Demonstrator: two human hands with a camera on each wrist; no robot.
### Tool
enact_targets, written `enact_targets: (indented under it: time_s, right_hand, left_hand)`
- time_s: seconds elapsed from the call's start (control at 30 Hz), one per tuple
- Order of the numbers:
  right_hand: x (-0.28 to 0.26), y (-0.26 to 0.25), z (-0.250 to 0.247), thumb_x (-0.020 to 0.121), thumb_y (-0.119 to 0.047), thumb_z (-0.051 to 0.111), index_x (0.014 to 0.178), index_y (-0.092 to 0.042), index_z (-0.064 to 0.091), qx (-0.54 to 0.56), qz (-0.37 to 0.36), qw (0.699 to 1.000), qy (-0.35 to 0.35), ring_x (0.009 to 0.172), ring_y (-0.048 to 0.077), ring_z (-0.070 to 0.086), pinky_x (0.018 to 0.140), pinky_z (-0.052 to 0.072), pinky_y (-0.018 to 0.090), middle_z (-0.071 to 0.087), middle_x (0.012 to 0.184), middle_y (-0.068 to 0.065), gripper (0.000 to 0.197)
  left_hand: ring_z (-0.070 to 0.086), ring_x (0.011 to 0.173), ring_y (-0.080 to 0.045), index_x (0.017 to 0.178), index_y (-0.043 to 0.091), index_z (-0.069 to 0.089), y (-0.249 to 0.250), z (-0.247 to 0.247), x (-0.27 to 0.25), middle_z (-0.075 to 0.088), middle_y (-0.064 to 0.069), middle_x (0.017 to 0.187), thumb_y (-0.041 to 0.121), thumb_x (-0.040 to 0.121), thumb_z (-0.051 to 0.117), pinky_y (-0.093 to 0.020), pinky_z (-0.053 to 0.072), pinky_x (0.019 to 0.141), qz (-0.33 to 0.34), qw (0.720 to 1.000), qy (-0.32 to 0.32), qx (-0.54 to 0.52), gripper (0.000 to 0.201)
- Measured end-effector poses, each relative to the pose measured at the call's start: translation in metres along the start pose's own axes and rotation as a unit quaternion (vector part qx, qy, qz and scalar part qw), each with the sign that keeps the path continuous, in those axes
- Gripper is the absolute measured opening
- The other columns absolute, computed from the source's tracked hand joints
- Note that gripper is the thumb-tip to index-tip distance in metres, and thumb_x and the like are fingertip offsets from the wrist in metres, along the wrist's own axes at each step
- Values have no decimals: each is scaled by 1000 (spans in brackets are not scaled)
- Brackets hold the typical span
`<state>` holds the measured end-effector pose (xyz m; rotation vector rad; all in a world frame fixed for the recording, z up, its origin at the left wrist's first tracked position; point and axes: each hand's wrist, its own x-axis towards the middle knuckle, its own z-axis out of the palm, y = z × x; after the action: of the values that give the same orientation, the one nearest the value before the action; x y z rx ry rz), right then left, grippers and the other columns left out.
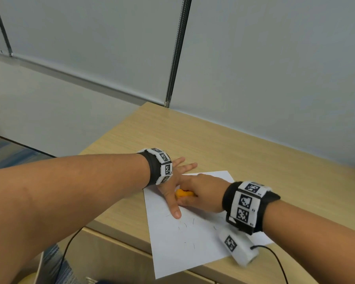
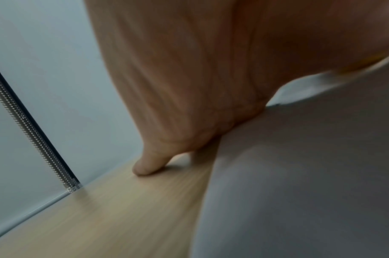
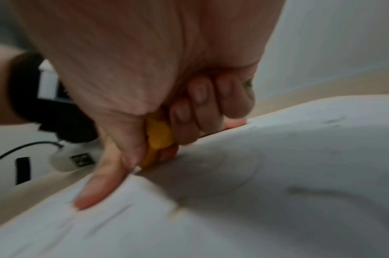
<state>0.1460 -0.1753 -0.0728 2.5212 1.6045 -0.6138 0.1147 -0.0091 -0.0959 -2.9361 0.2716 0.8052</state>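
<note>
Left grip is spread flat, palm down, on the far left edge of the paper, with the outer fingers spilling past the sheet onto the table. Pretty sure that's just to pin the sheet so it doesn't slide or bunch up while the other side works.

Its thumb points back toward the person. The orange tool sits just right of that thumb, in the gap between the two grips, tip down on the paper. Looks like a little cutter to me, but it's too blurry to swear to it.

Right grip is curled tight around the tool, fingers wrapped over it fist-style. I'd guess that's for pushing down hard rather than fine control. So the tool is inside the right grip, mostly hidden, with only its left end poking out toward the left grip.

Short dark marks are scattered on the paper, nearer the person than both grips. Further right, a black cable trails off past the table edge.
</note>
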Motion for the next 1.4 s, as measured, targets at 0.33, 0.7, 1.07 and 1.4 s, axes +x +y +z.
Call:
enact_targets:
  time_s: [0.33, 0.7, 1.07, 1.4]
  right_hand:
    - [-30, 50, 13, 105, -52, 40, 87, -26, 49, 78, 121, 990, -7, 86, 18, 53, 81, 42, 36, 56, 91, -5, 34]
    - [-22, 44, 6, 106, -50, 36, 91, -22, 49, -12, 115, 992, 43, 78, 18, 51, 72, 38, 34, 48, 78, -8, 34]
    - [-22, 33, 0, 104, -51, 34, 90, -24, 52, -90, 114, 988, 53, 82, 22, 59, 71, 45, 35, 59, 85, -3, 35]
    - [-18, 21, 9, 103, -49, 33, 91, -21, 59, -66, 87, 992, 62, 80, 24, 61, 78, 54, 39, 64, 86, 1, 40]
  left_hand:
    - [-35, 144, -34, 143, 58, -27, 9, -10, -4, -38, 9, 157, 84, 55, 72, -66, -9, 115, 3, 1000, -14, 9, 134]
    - [-43, 137, -39, 118, 78, -31, 11, -5, -3, -48, 16, 149, 88, 51, 69, -73, -9, 110, -2, 999, -37, -4, 121]
    - [-41, 138, -42, 132, 70, -28, 11, -3, -1, -46, 14, 151, 91, 49, 65, -75, -5, 110, -10, 999, -27, 15, 127]
    - [-42, 137, -43, 138, 67, -24, 7, 1, 3, -46, 14, 150, 93, 49, 63, -74, -9, 110, -1, 1000, -17, 22, 127]
